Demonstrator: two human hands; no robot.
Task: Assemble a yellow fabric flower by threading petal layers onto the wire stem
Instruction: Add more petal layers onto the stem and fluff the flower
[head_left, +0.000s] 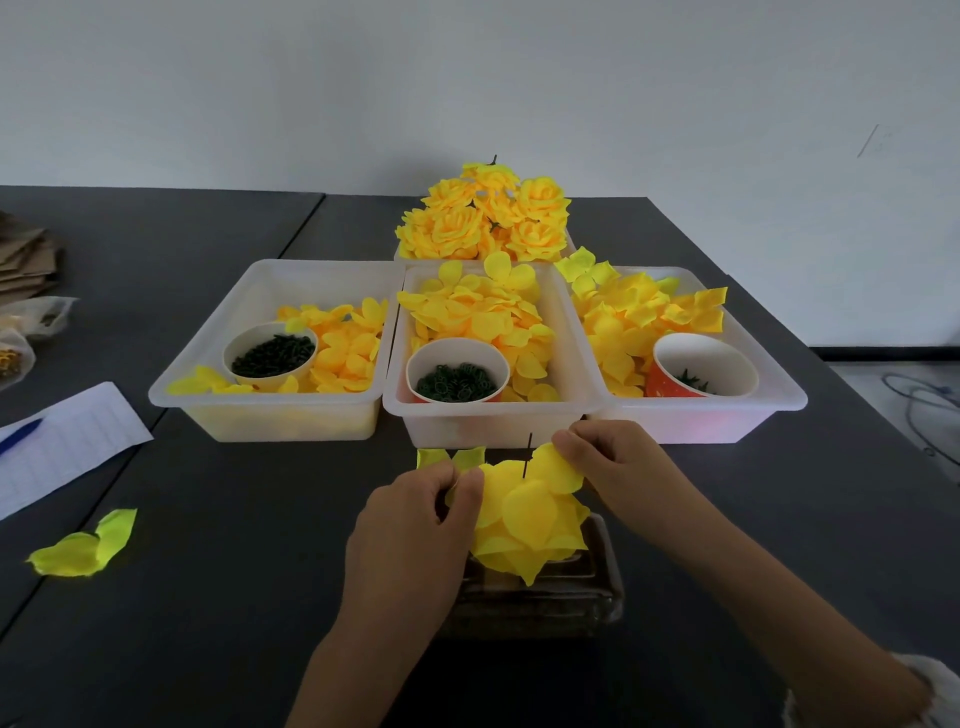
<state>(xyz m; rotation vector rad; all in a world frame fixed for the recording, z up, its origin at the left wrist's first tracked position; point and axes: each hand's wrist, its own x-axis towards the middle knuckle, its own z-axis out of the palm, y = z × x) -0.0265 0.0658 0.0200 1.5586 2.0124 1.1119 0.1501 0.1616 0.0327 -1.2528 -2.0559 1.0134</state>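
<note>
Where petals (480, 312) lie: tray (400, 405) (white).

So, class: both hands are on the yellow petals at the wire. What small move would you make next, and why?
Probably slide the top petal layer down the wire stem. The wire's tip stands bare above the petals, and the left hand and right hand each pinch a petal edge on opposite sides, so an even downward push looks ready. Whether the layer is fully seated cannot be told.
</note>
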